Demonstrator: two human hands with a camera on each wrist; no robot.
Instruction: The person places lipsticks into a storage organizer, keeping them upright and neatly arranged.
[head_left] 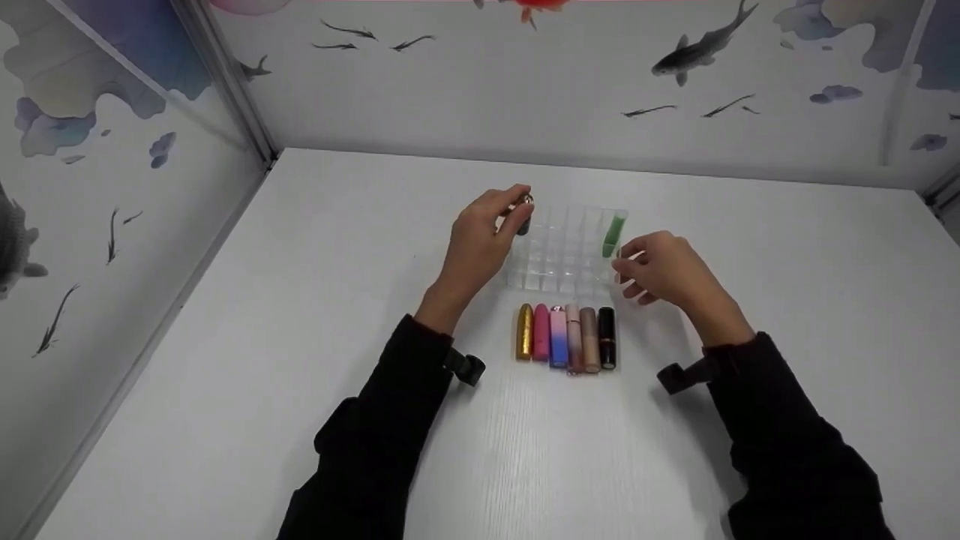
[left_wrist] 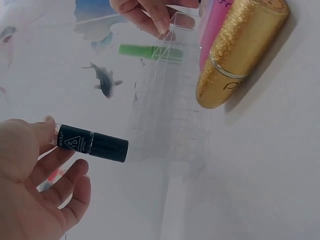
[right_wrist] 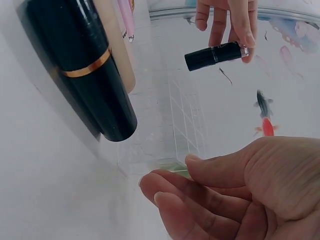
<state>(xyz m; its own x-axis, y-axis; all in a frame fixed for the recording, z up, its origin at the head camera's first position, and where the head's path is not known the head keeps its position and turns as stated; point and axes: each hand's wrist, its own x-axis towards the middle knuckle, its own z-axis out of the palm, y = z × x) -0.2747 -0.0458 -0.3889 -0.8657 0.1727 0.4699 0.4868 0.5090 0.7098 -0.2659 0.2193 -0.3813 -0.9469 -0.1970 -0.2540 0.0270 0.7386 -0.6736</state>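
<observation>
A: ok so what are the hands actually up to here?

B: The left hand (head_left: 480, 236) has a dark tube (left_wrist: 92, 144) pinched by one end between thumb and fingertips, its other fingers loosely bent. It's holding it up at the far-left corner of the clear organizer (head_left: 555, 279), and I don't think it's down in a slot yet. The right hand (head_left: 664, 270) is across on the other side, fingers bent in close to the organizer's edge. Can't tell if it's gripping the plastic or barely touching it.

A: anything in there so far?

B: Only one I can make out: a green tube (head_left: 613, 236), just past the right fingertips, seemingly upright in a compartment along that side.

A: and what's left?

B: Six tubes lying side by side on the white table (head_left: 225, 360), on the body side of both hands and between them: a gold one (head_left: 525, 334), a pink one (head_left: 541, 334), a pink-and-blue one (head_left: 558, 341), a pale-pink-topped one (head_left: 574, 330), a brown one (head_left: 591, 341), a black one (head_left: 607, 330). Neither hand is on those. I'd call it early days: one in, one in hand, six out.
</observation>
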